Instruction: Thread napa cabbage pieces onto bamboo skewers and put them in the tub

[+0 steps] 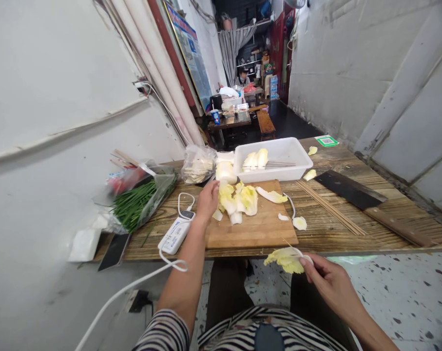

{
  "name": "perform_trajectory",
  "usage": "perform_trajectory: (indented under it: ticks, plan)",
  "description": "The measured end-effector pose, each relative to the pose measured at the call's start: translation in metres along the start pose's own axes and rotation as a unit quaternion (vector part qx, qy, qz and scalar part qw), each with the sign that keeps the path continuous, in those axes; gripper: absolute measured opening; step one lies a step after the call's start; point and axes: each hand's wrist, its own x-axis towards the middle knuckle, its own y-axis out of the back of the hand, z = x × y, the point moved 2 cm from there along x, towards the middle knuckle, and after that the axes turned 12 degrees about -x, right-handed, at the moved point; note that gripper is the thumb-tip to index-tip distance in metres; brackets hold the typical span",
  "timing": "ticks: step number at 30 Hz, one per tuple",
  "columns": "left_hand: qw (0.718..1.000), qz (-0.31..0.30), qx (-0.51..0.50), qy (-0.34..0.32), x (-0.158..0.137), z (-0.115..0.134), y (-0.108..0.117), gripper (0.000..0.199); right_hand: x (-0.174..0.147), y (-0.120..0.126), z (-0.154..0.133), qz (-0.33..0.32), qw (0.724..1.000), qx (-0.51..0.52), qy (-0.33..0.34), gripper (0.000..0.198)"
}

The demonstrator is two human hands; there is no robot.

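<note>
In my right hand (328,278) is a yellow-green cabbage leaf (286,259), pinched by its white stem in front of the table's near edge. A thin stick pokes up by that leaf; whether it pierces the leaf I cannot tell. My left hand (208,200) reaches over the left edge of the wooden cutting board (257,234), fingers extended beside the loose cabbage leaves (246,200). Its fingertips are partly hidden, so contact with a leaf is unclear. Another leaf (272,195) lies at the board's back right.
Behind the board stands a white plastic tub (275,173) with leaves and skewers inside. Bamboo skewers (330,207) and a cleaver (367,202) lie right. A power strip (177,234), bagged green chives (136,202) and a bag of pale slices (198,165) are left. A person (242,78) sits far back.
</note>
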Motion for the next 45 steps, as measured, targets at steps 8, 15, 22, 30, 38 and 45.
perform_trajectory:
  ticks: [8,15,22,30,38,45]
  plan:
    - [0.997,0.059,-0.034,-0.023,-0.009,-0.005,0.001,0.030,-0.001,-0.001,0.004,0.011,1.000,-0.002,0.002,0.039]
    - [0.990,0.109,-0.010,-0.087,-0.049,0.018,0.004,0.028,0.000,0.001,0.001,0.005,1.000,0.000,-0.001,0.038]
    - [0.994,0.077,0.006,-0.083,-0.093,0.026,-0.007,0.019,-0.001,-0.003,0.011,0.002,1.000,-0.001,-0.002,0.039]
    - [0.989,0.094,-0.109,0.027,-0.093,0.016,-0.018,0.013,-0.003,-0.004,0.011,0.013,1.000,-0.004,0.012,0.038]
    - [0.908,0.072,-0.368,0.185,-0.110,0.049,-0.018,0.030,-0.002,0.001,0.000,0.029,0.998,-0.030,0.045,0.032]
    - [0.847,-0.019,-0.473,0.241,-0.136,0.068,-0.051,0.028,0.003,-0.003,-0.005,0.035,0.994,-0.075,0.071,0.033]
